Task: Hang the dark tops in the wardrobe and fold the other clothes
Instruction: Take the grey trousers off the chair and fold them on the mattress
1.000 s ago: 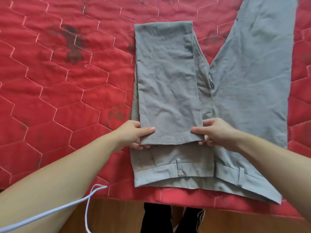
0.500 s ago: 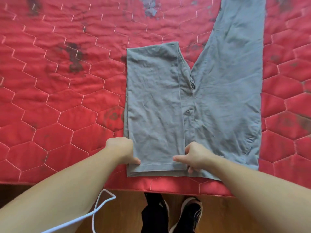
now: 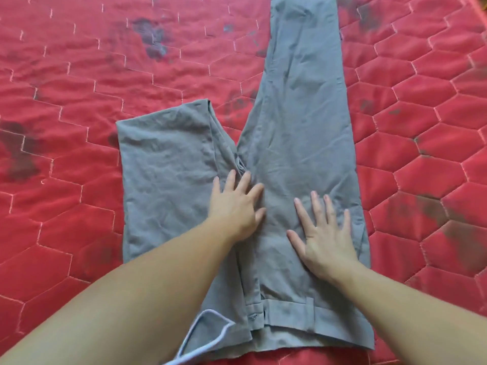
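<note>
Both hands flat, fingers spread, gripping nothing: left hand (image 3: 237, 206) and right hand (image 3: 325, 237) press grey trousers (image 3: 297, 122) spread beneath them on red bed (image 3: 79, 219); forearms stretched forward.

Bed (image 3: 79, 233): red quilted cover stitched in pale hexagon outlines, surface lightly rumpled. Dark smudged stains in several patches, taken relative to the trousers: one cluster beyond the folded leg, one in the fork between the two legs, others off the left side of the folded leg, more off the right side of the straight leg.

Grey trousers (image 3: 297, 143): lying flat directly on the cover, waistband at the near edge of the bed. One leg extended straight away from the waistband; the other folded back on itself, ending short.
</note>
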`<state>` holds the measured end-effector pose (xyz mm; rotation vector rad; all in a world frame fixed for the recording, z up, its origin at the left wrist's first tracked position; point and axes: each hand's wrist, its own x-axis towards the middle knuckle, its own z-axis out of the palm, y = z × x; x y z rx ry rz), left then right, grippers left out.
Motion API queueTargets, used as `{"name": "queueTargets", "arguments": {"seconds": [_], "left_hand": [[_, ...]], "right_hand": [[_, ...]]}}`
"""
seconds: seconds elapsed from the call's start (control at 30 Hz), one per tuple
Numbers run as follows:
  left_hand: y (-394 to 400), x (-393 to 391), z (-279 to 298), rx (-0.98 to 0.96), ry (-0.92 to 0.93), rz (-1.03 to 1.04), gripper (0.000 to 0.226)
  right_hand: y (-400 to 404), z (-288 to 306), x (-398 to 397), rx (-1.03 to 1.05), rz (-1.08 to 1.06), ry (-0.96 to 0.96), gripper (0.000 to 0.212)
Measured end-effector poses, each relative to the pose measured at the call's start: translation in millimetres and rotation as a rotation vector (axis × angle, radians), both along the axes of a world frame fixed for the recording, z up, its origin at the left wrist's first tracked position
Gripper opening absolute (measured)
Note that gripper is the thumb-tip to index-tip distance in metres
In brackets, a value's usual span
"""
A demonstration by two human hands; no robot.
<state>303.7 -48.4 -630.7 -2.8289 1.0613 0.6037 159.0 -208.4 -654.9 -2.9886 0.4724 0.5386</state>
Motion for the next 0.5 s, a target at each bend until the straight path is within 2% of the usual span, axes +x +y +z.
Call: {"name": "queueTargets", "arguments": {"seconds": [0.13,0.3,0.43,0.5], "left_hand": [[-30.5,48.5,-19.6,-0.032,-0.076,-0.03,0.067],[-73.8,112.8,-29.8,-0.095,-0.046,-0.036,0.071],[-110.4,150.0,-38.6,-0.16,-0.073,-0.03,0.07],[-125.0,169.5,-42.2,-0.189,-0.086,-0.036,0.069]], "right_hand": [[-0.1,-8.0,-5.4,0.016,-0.034,-0.158,0.074],[-2.7,-12.3,2.4,0.027,-0.035,-0.294,0.073],[-52.3,-6.9,78.4,0.05,0.005,-0.369,0.043],[-83.0,-4.1,133.4,0.03,0.004,-0.377,0.043]]}}
